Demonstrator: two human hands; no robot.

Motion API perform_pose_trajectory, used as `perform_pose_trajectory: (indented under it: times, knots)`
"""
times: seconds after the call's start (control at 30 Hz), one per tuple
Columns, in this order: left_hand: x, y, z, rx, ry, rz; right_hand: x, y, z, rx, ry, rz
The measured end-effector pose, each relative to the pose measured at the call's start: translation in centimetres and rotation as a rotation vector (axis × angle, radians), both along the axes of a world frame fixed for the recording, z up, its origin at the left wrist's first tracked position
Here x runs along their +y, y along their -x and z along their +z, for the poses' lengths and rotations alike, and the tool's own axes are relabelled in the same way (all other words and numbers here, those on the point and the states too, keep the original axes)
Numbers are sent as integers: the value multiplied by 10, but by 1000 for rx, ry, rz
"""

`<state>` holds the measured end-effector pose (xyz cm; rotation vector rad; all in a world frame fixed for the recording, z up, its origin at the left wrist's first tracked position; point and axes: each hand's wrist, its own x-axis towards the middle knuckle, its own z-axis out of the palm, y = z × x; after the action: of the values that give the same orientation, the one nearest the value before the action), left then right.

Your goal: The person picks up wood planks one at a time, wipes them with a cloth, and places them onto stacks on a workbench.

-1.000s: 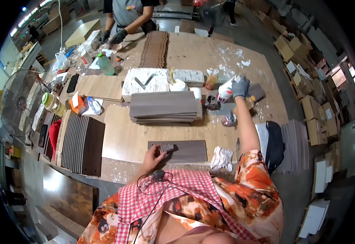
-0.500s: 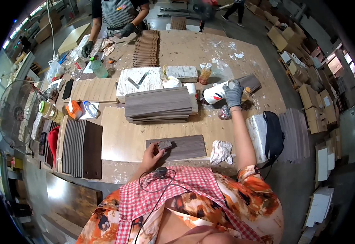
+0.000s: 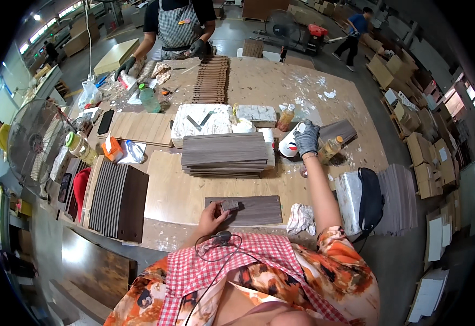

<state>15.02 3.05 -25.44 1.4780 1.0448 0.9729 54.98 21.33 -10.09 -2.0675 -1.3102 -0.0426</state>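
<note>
My bare left hand (image 3: 212, 218) pinches a small grey block (image 3: 230, 205) and rests over the near left part of a dark wood-grain board (image 3: 256, 211). My right hand (image 3: 306, 140), in a grey glove, is stretched forward and closed around the upper part of a white bottle (image 3: 288, 145) with a dark and red mark. The bottle leans toward my hand; its top is partly hidden by the fingers. Beside that hand stands a yellowish bottle (image 3: 331, 148), and another dark board (image 3: 338, 130) lies behind. A crumpled white cloth (image 3: 301, 219) lies right of the near board.
A stack of dark boards (image 3: 224, 155) stands mid-table, before a white wrapped block (image 3: 200, 122). More boards (image 3: 117, 198) stand at left, near a fan (image 3: 33, 144). A black bag (image 3: 370, 201) sits at right. Across the table a gloved co-worker (image 3: 180, 32) stands.
My right hand has drawn the white bottle slightly left and tipped it more upright. My left hand keeps the grey block over the board. The whole view has shifted.
</note>
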Motion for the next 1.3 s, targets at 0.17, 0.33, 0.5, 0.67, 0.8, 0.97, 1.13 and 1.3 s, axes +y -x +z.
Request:
perform_pose_trajectory:
  times: [0.17, 0.33, 0.5, 0.67, 0.8, 0.97, 1.13, 1.3]
  knots:
    - [-1, 2, -2, 40, -14, 48, 14, 4, -9, -215, -190, 75]
    - [0, 2, 5, 127, -9, -33, 13, -25, -28, -304, -100, 60]
    - [-3, 7, 7, 121, -53, -27, 7, -9, -21, -265, -101, -95]
    - [-6, 10, 13, 137, -66, 1, -7, 22, 10, -107, 156, -148]
    - [-4, 8, 12, 102, -87, -15, -11, 22, 6, -115, 79, -136]
    - [-5, 8, 12, 106, -106, -12, 11, 9, -13, -109, 93, -181]
    - [-4, 11, 19, 72, -34, -46, 21, 11, -31, -35, 260, -122]
    - [-5, 10, 22, 86, -49, -40, 33, -11, -44, -210, 243, 33]
